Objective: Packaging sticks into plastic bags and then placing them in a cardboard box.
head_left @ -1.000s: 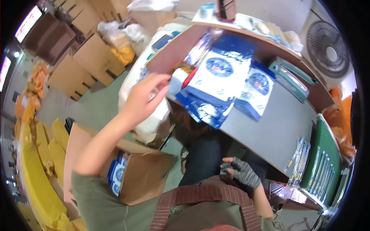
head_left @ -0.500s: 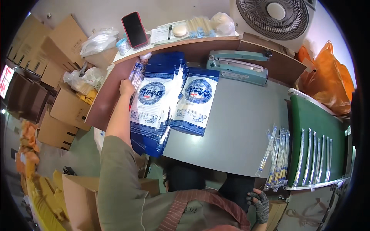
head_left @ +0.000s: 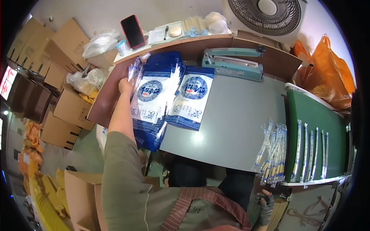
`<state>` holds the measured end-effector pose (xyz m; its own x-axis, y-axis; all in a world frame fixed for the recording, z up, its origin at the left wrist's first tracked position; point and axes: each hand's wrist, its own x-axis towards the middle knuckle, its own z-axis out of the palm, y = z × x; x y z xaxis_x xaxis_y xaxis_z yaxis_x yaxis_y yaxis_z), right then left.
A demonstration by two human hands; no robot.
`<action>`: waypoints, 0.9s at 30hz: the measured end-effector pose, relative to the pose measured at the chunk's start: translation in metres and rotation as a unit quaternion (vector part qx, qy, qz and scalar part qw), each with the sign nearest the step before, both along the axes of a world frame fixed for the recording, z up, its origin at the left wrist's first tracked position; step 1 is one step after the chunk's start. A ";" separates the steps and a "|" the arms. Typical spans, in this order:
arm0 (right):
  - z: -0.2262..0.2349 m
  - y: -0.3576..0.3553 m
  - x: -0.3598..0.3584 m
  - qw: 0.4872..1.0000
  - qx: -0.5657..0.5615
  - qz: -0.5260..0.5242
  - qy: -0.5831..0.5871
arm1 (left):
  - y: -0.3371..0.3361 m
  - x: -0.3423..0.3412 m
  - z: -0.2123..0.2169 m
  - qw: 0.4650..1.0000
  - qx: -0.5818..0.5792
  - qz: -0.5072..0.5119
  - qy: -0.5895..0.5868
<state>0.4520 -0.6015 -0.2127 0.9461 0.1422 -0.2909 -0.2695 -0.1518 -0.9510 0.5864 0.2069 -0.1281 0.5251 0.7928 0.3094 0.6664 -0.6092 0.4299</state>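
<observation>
My left hand (head_left: 126, 85) reaches out to the left end of the grey table (head_left: 239, 127) and is closed on a bundle of thin clear-wrapped sticks (head_left: 135, 73) lying at the edge of the blue-and-white pouches. Two overlapping stacks of blue-and-white pouches (head_left: 169, 96) lie flat on the table just right of that hand. My right hand (head_left: 266, 202), in a dark fingerless glove, hangs low below the table's near edge, fingers curled; whether it holds anything is hidden.
A teal heat sealer (head_left: 231, 65) sits behind the pouches, a fan (head_left: 266, 15) beyond it. A red phone (head_left: 133, 26) rests on the wooden ledge. More wrapped sticks (head_left: 271, 152) lie beside a green belt (head_left: 316, 138). Cardboard boxes (head_left: 65, 107) stand at left, orange bags (head_left: 327, 77) at right.
My head has turned toward the table. My left hand went from raised near the pouches to resting at their left edge, closed on the wrapped sticks. The right hand stays low.
</observation>
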 end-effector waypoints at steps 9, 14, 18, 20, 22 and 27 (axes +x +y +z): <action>-0.036 0.012 0.032 0.801 -0.455 -0.192 -0.339 | -0.160 -0.001 0.014 0.927 -0.178 -0.327 -0.034; -0.017 0.013 0.081 0.797 -0.445 -0.117 -0.390 | -0.408 0.021 -0.017 0.716 -0.579 -0.386 -0.054; 0.027 0.084 0.094 0.903 -0.290 -0.104 -0.299 | -0.504 0.077 -0.079 0.774 -0.363 -0.515 -0.057; 0.007 0.091 0.104 0.825 -0.452 -0.031 -0.337 | -0.561 0.083 -0.056 0.795 -0.347 -0.497 -0.028; 0.016 0.122 0.117 0.834 -0.412 -0.013 -0.368 | -0.585 0.084 -0.050 0.820 -0.326 -0.471 -0.001; 0.082 0.117 0.132 0.866 -0.326 0.224 -0.306 | -0.528 0.097 -0.090 0.874 -0.059 -0.481 -0.005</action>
